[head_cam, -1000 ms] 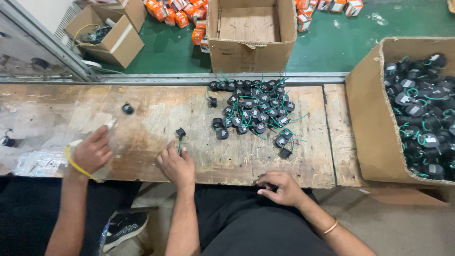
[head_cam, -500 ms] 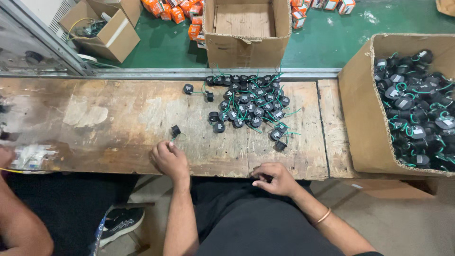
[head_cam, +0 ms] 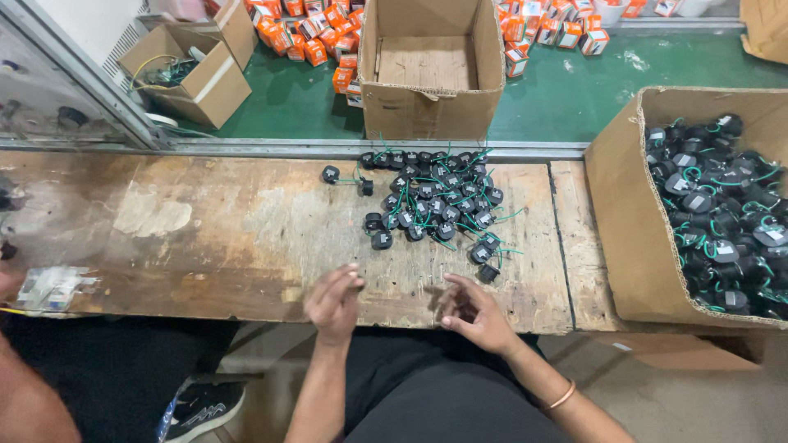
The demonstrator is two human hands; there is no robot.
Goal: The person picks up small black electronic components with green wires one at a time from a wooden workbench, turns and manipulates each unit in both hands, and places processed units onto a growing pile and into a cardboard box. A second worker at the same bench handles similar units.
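Left hand (head_cam: pixel 335 302) and right hand (head_cam: pixel 474 312): both hovering empty, fingers loosely apart. Black parts (head_cam: pixel 431 201) lying at twelve o'clock; picking singly avoids tangling green wires.

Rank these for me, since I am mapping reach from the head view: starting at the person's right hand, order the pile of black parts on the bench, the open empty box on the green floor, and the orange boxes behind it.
From the right hand:
1. Pile of black parts, just ahead on the bench.
2. Empty box, beyond the bench edge on the floor.
3. Orange boxes, farthest, upper left.
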